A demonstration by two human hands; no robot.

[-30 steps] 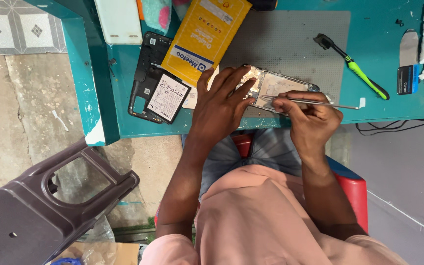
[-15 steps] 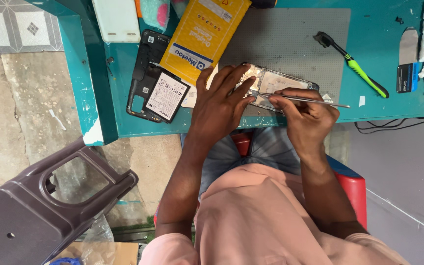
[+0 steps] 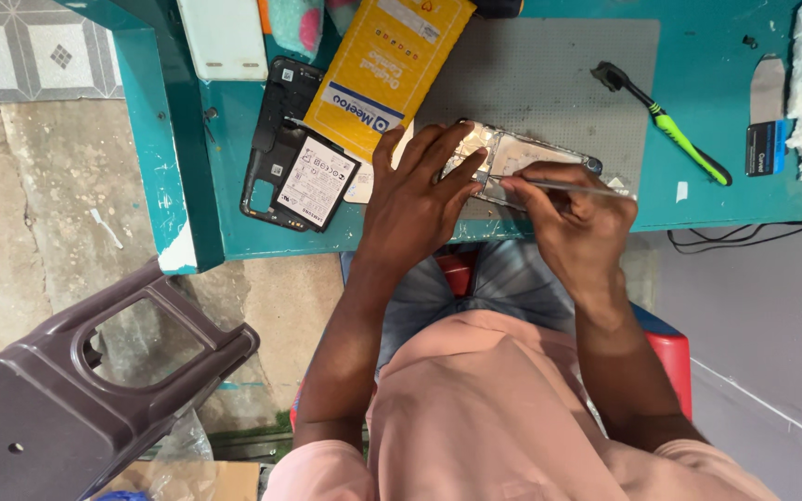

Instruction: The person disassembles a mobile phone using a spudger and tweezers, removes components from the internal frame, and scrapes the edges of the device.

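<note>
An opened phone body (image 3: 522,153) with a silvery inside lies on a grey work mat (image 3: 549,74) at the near edge of a teal table (image 3: 707,83). My left hand (image 3: 417,195) presses flat on the phone's left end, fingers spread. My right hand (image 3: 573,209) pinches thin metal tweezers (image 3: 579,188), whose tip meets the phone's inside near my left fingertips. The phone's middle is partly hidden by both hands.
A black phone back frame (image 3: 276,139) with a battery (image 3: 316,181) on it lies left of my hands, beside a yellow packet (image 3: 387,65). A green-handled brush (image 3: 666,122) rests to the right. Cables (image 3: 754,237) hang off the table edge. A dark plastic stool (image 3: 95,390) stands at lower left.
My right hand has shifted the tweezers slightly left, bringing the tip closer to my left fingers. My left hand stays pressed on the phone.
</note>
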